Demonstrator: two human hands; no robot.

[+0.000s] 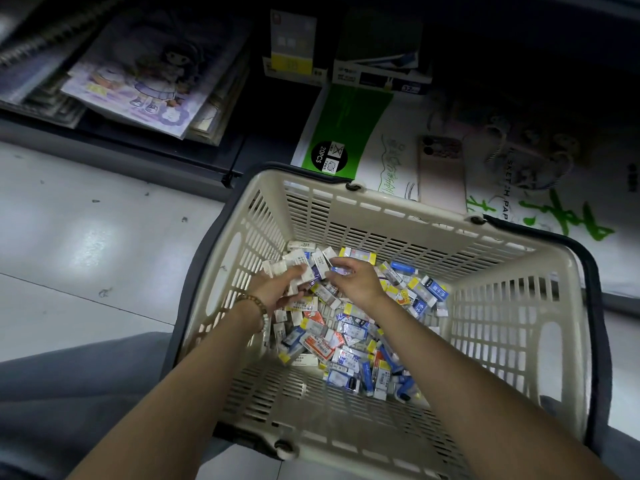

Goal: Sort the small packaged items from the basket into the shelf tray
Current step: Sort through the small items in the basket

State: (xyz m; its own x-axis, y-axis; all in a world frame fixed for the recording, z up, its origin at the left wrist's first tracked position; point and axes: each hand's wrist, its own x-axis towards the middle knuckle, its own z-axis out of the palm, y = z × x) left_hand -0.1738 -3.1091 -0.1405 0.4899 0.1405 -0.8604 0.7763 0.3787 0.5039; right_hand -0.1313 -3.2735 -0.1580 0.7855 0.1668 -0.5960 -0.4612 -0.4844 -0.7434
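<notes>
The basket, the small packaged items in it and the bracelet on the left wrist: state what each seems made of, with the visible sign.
Basket: moulded plastic, matt cream; slotted walls and rounded rim show it. Small packaged items: probably printed card sleeves, some under glossy film; sharp box edges, glints. Bracelet: brownish beads, perhaps wood; too small to be sure.

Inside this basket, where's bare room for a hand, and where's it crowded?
Bare basket bottom shows along the near wall, below the packet pile. The floor tiles left of the basket are bare too. Crowded: the far-left corner, where the left hand and right hand grip packets.
</notes>
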